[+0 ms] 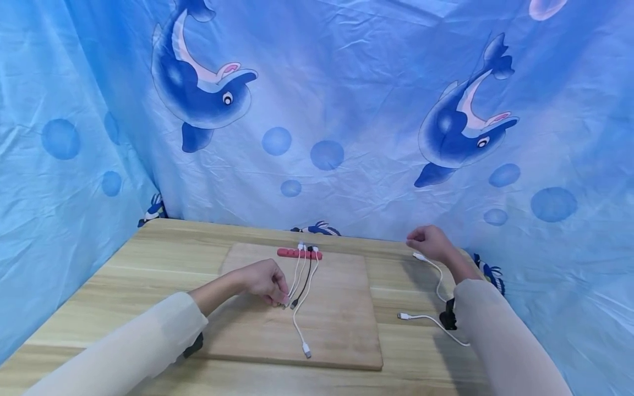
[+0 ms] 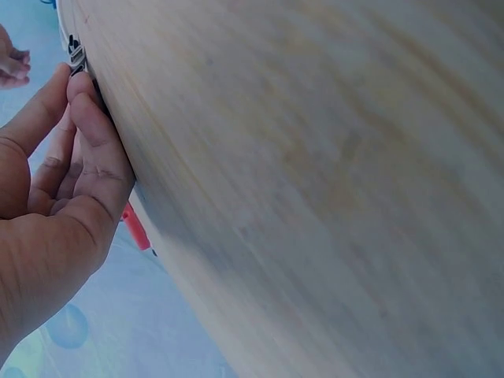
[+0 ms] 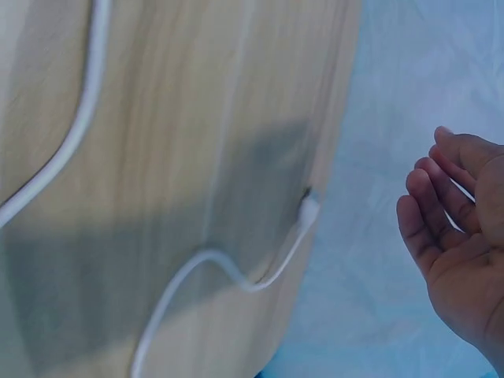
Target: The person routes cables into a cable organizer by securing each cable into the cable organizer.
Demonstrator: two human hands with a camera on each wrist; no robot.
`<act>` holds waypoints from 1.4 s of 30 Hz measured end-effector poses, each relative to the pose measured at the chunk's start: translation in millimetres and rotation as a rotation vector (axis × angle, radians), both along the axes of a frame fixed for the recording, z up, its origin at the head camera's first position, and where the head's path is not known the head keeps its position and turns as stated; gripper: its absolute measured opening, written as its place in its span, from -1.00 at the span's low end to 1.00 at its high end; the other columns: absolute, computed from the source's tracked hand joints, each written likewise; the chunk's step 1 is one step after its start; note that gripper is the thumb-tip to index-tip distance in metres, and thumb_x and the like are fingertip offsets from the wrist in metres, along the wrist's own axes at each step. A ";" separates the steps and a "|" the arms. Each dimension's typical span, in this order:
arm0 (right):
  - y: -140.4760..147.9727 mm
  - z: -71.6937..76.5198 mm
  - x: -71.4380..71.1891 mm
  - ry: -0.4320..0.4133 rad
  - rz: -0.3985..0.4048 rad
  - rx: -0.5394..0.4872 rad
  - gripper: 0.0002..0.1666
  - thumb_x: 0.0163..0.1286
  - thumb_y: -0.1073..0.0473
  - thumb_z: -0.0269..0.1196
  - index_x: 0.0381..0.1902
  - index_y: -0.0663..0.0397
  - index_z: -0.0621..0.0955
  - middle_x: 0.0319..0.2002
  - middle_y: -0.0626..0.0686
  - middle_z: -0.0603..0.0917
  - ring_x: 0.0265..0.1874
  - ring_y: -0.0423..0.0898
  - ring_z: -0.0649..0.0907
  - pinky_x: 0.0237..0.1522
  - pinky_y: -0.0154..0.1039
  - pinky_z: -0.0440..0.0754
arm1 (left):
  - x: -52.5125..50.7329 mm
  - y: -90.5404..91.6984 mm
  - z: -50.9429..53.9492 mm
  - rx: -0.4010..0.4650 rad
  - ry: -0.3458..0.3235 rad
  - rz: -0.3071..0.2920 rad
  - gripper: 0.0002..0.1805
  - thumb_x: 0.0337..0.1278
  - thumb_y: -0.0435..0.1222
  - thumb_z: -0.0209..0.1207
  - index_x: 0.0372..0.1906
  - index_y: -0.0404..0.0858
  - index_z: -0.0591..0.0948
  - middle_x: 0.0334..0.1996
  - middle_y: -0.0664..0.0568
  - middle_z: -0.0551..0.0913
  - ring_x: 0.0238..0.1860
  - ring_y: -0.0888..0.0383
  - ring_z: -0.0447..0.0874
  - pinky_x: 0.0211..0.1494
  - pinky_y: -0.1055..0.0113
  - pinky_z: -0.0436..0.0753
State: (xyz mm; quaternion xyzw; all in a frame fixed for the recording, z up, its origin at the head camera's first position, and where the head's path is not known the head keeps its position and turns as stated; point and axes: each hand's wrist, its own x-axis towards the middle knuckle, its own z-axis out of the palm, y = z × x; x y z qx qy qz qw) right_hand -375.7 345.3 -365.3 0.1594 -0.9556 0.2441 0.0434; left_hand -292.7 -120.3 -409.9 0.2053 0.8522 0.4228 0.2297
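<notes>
My left hand (image 1: 261,279) is low over the wooden board, its thumb and fingertips pinching a white cable by its end; the metal plug (image 2: 76,57) pokes out past the fingertips in the left wrist view. Beside it lies the black cable's plug (image 1: 294,303). Another white cable (image 1: 299,325) runs down the board. These cables pass through a red cable holder (image 1: 286,252) at the board's far side. Above the table's back right, my right hand (image 1: 430,242) hovers with loosely bent fingers and holds nothing. A white plug (image 3: 309,209) lies on the table below it.
A second loose white cable (image 1: 421,317) lies right of the board (image 1: 346,335), partly under my right forearm. The blue dolphin-print curtain (image 1: 346,110) hangs behind the table and at its sides. Rope-like tassels (image 1: 322,227) show along the table's back edge.
</notes>
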 end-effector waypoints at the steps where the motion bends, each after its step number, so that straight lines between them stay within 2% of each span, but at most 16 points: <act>1: 3.2 -1.7 1.6 -0.001 -0.006 0.007 -0.76 0.48 0.24 0.26 -0.09 0.37 0.70 -0.20 0.23 0.76 -0.16 0.15 0.72 -0.07 0.08 0.69 | 0.3 -0.6 0.0 -0.001 0.002 -0.001 -0.91 0.08 -0.45 0.45 -0.40 -0.33 0.72 -0.51 -0.03 0.76 -0.50 0.16 0.73 -0.31 0.27 0.77; 9: 25.2 -19.2 13.3 0.002 -0.088 0.031 -0.76 0.48 0.22 0.27 -0.10 0.35 0.69 -0.19 0.24 0.75 -0.14 0.19 0.71 -0.09 0.10 0.70 | 0.9 -1.4 1.8 -0.025 0.008 -0.003 -0.92 0.09 -0.43 0.46 -0.38 -0.31 0.73 -0.50 -0.01 0.76 -0.49 0.18 0.73 -0.32 0.28 0.76; 17: 38.2 -48.7 8.5 -0.109 -0.226 -0.026 -0.56 0.50 0.18 0.25 0.16 0.42 0.58 0.00 0.35 0.67 0.01 0.26 0.64 0.04 0.14 0.66 | 1.7 -2.0 1.5 -0.016 0.012 -0.001 -0.92 0.09 -0.43 0.45 -0.39 -0.32 0.74 -0.51 -0.02 0.76 -0.51 0.18 0.72 -0.33 0.28 0.76; 24: 34.8 -72.3 10.6 -0.073 -0.288 -0.035 -0.41 0.47 0.19 0.29 0.30 0.47 0.46 0.10 0.44 0.60 0.08 0.35 0.59 0.10 0.23 0.59 | 1.5 -1.5 -1.7 -0.012 0.011 0.006 -0.91 0.06 -0.43 0.47 -0.39 -0.31 0.74 -0.52 -0.02 0.76 -0.51 0.18 0.72 -0.34 0.29 0.76; 27: 32.2 -77.9 11.3 -0.038 -0.297 -0.006 -0.46 0.49 0.21 0.26 0.27 0.49 0.48 0.06 0.45 0.61 0.03 0.34 0.61 0.04 0.22 0.61 | 1.8 -1.3 -2.1 -0.014 0.009 0.012 -0.90 0.05 -0.43 0.47 -0.39 -0.30 0.74 -0.53 -0.02 0.75 -0.52 0.18 0.71 -0.34 0.29 0.76; 31: 29.1 -81.9 11.4 -0.002 -0.319 0.025 -0.63 0.49 0.26 0.24 0.11 0.46 0.59 -0.07 0.39 0.67 -0.11 0.25 0.65 -0.08 0.15 0.63 | 2.4 -1.3 -2.4 -0.009 0.008 0.012 -0.90 0.05 -0.44 0.47 -0.40 -0.31 0.73 -0.53 -0.03 0.76 -0.52 0.18 0.71 -0.34 0.29 0.76; 42: 28.2 -83.9 10.0 -0.019 -0.342 0.019 -0.80 0.49 0.30 0.25 -0.06 0.36 0.68 -0.15 0.30 0.70 -0.24 0.14 0.65 -0.13 0.10 0.64 | 4.6 -1.6 -2.0 -0.003 0.017 0.013 -0.91 0.05 -0.45 0.47 -0.40 -0.31 0.74 -0.53 -0.03 0.76 -0.51 0.18 0.72 -0.33 0.28 0.77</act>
